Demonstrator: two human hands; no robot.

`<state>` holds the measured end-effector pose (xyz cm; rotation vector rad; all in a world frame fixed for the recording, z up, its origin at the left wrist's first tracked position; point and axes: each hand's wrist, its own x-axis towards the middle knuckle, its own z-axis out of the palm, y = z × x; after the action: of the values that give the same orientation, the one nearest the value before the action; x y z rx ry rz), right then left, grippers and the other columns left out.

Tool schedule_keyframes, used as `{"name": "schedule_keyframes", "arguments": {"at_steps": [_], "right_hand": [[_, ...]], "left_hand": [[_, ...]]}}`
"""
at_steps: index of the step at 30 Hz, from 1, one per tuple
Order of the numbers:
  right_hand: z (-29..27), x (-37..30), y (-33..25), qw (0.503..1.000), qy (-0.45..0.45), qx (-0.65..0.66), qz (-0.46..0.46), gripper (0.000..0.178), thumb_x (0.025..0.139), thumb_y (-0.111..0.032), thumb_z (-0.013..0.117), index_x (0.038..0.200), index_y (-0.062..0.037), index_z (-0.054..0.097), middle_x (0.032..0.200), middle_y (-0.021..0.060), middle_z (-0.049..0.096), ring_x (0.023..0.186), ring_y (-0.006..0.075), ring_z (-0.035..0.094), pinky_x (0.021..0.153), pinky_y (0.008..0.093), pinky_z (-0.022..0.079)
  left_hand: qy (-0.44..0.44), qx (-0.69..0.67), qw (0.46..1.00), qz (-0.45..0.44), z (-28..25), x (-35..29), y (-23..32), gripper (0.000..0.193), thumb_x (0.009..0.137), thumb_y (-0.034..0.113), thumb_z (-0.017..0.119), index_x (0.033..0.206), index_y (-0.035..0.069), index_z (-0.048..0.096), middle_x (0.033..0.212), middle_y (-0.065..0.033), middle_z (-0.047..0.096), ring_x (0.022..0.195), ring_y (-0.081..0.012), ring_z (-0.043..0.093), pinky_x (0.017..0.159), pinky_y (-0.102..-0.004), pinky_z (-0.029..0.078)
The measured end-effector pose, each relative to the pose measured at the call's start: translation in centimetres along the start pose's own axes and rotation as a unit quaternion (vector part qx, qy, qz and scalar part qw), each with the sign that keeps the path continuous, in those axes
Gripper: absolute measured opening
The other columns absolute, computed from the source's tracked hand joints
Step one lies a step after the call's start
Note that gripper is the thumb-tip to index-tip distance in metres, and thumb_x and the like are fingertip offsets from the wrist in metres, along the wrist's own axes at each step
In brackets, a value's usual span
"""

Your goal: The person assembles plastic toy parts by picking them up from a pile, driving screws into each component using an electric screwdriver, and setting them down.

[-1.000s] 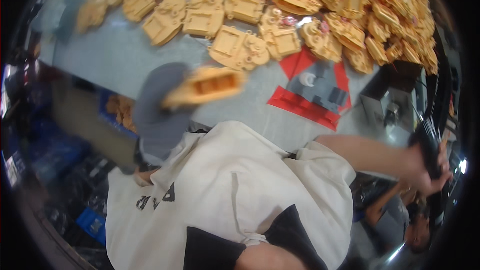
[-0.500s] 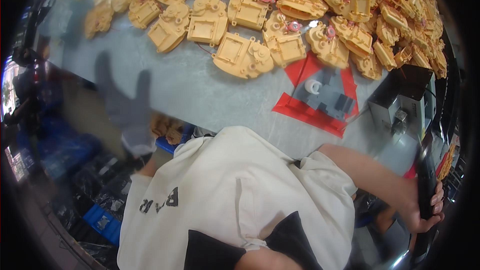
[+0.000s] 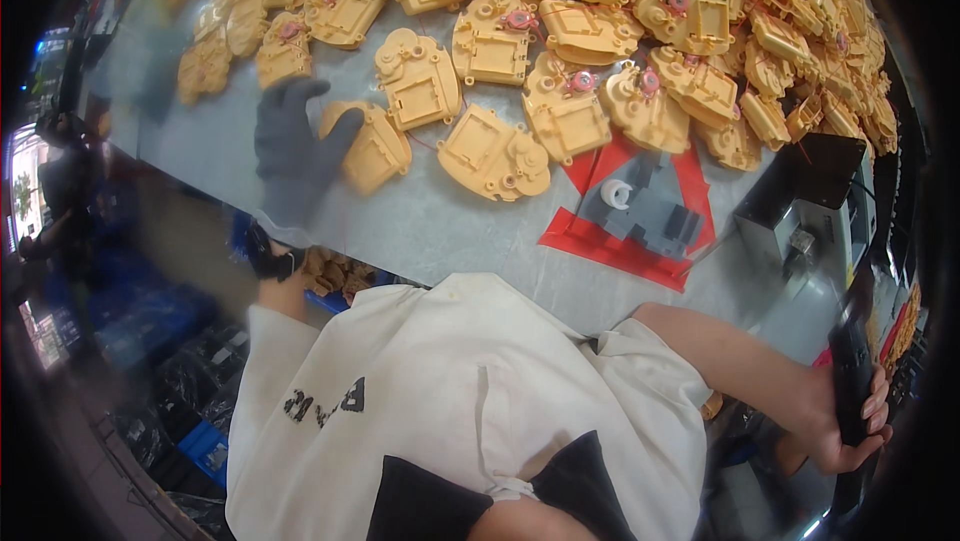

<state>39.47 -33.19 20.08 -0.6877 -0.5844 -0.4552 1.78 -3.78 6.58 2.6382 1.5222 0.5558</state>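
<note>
On the grey table [image 3: 440, 231], one yellow case [image 3: 382, 159] lies just right of our gloved left hand [image 3: 296, 149], thumb overlapping it, fingers apart, long axis unclear; our right hand [image 3: 829, 446], farther away, clasps a black tool [image 3: 850, 376].

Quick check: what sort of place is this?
Probably a small-parts assembly workshop: many near-identical yellow plastic housings crowd the worktable, and a grey fixture sits there among red tape strips.
</note>
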Motion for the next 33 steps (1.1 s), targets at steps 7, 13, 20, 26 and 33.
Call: {"name": "schedule_keyframes", "arguments": {"at_steps": [7, 13, 20, 26, 33], "right_hand": [[-1.4, 0.2, -0.1, 0.993, -0.062, 0.076, 0.073, 0.016, 0.067, -0.013, 0.059, 0.08, -0.006, 0.051, 0.064, 0.0007, 0.049, 0.059, 0.0148, 0.048, 0.066, 0.0324, 0.036], [1.4, -0.9, 0.7, 0.999, -0.028, 0.029, 0.029, 0.011, 0.066, -0.016, 0.058, 0.067, -0.0087, 0.049, 0.062, 0.0008, 0.048, 0.056, 0.0135, 0.049, 0.066, 0.0305, 0.037], [1.6, -1.8, 1.0, 1.0, 0.002, 0.026, 0.004, 0.012, 0.066, -0.019, 0.056, 0.062, -0.0105, 0.049, 0.058, -0.0001, 0.048, 0.053, 0.0126, 0.049, 0.064, 0.0306, 0.038], [0.1, 0.1, 0.4, 0.998, -0.058, -0.022, -0.019, 0.014, 0.065, -0.024, 0.052, 0.062, -0.0106, 0.052, 0.057, 0.0009, 0.049, 0.051, 0.0124, 0.05, 0.059, 0.0292, 0.039], [-0.4, 1.1, 0.8, 0.995, -0.037, -0.087, -0.036, 0.016, 0.064, -0.021, 0.05, 0.063, -0.0073, 0.057, 0.055, 0.0039, 0.052, 0.048, 0.0147, 0.052, 0.055, 0.0305, 0.042]], "left_hand": [[-0.231, -0.305, 0.904, -0.19, 1.7, -4.6, -0.6, 0.057, 0.081, 0.011, 0.063, 0.133, 0.004, 0.039, 0.104, -0.0099, 0.055, 0.094, -0.0163, 0.054, 0.082, -0.0297, 0.046], [-0.214, -0.504, 0.804, -0.231, -3.9, -3.1, 5.2, 0.049, 0.081, 0.016, 0.056, 0.124, -0.004, 0.044, 0.108, -0.0132, 0.056, 0.098, -0.019, 0.056, 0.085, -0.0298, 0.046], [-0.197, -0.416, 0.874, 0.156, 3.7, -0.8, 21.0, 0.04, 0.081, 0.022, 0.064, 0.118, 0.01, 0.054, 0.096, -0.015, 0.053, 0.086, -0.0308, 0.057, 0.075, -0.0337, 0.047], [-0.238, -0.28, 0.915, 0.168, 4.8, -1.4, 22.7, 0.035, 0.085, 0.022, 0.057, 0.119, 0.012, 0.053, 0.103, -0.0175, 0.051, 0.083, -0.0291, 0.058, 0.072, -0.0377, 0.048], [-0.102, -0.292, 0.853, 0.421, 6.7, 0.4, 23.0, 0.044, 0.073, 0.014, 0.062, 0.116, 0.014, 0.055, 0.109, -0.0119, 0.053, 0.087, -0.0256, 0.057, 0.076, -0.0364, 0.046]]}}
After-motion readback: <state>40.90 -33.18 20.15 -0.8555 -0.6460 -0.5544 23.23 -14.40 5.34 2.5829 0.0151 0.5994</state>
